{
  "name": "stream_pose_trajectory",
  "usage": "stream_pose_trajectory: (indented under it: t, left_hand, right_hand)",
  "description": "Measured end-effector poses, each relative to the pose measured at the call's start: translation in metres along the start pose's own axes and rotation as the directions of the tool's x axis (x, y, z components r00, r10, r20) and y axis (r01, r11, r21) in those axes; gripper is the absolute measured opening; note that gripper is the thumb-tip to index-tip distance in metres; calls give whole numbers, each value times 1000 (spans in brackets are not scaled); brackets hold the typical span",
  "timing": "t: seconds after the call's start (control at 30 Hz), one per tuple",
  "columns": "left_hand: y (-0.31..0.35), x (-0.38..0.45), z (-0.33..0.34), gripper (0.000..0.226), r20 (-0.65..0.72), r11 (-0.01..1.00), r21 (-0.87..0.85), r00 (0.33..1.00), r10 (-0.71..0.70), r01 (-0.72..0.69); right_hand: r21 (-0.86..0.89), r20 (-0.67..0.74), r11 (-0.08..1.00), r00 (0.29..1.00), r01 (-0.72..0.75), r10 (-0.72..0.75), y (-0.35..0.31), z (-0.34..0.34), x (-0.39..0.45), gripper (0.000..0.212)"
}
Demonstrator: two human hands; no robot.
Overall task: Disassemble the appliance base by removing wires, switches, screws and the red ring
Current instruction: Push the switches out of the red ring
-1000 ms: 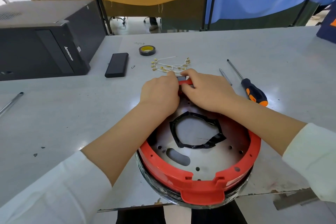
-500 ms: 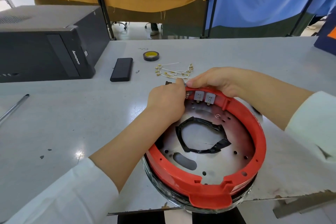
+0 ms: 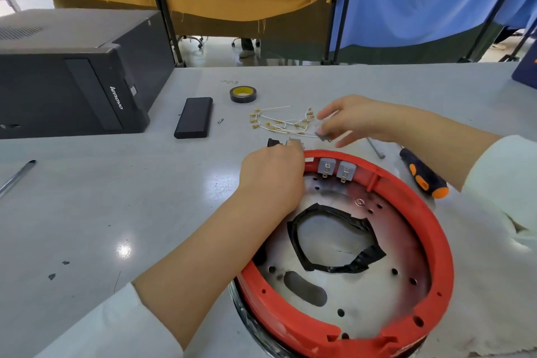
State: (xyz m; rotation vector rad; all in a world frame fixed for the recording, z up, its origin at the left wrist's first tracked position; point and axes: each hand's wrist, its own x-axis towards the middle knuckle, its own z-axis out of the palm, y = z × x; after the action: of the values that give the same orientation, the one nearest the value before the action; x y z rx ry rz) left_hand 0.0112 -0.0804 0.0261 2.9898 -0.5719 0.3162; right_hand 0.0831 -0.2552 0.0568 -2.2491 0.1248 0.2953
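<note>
The grey table carries the appliance base at its near edge, metal plate up, with the red ring seated round its rim. Two grey switches sit in the ring's far wall. The left hand rests curled on that far rim, fingertips hidden, so its hold is unclear. Just beyond the ring, the right hand pinches a small grey switch beside the loose wires. An orange-handled screwdriver lies right of the ring.
</note>
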Motion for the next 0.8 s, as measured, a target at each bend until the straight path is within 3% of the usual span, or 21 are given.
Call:
stream_pose_trajectory:
  t: [0.1,0.2,0.33,0.5,0.63,0.8]
  left_hand:
    - [-1,0,1,16,-16,1000,-11,1000,-5,4]
    - [-1,0,3,19,-41,999,-27,999,-20,19]
    - [-1,1,6,10,-60,998,-63,998,-30,26]
    - [-1,1,5,26,-48,999,-28,999,-25,24]
    - [0,1,5,29,-32,1000,-11,999,-25,24]
    - [1,0,3,33,-15,1000,10,1000,-25,25]
  right_hand:
    - [-423,78,906,997,22,13,11,5,10,41]
    - [-567,136,819,991,89,-13,15,15,19,45]
    - [-513,187,839,978,180,-95,9,23,29,45]
    - [-523,215,809,960,269,-180,-2,35,36,41]
    - [-524,239,801,952,291,-189,-11,42,36,29]
    - [-557,258,773,948,303,-186,-17,46,33,31]
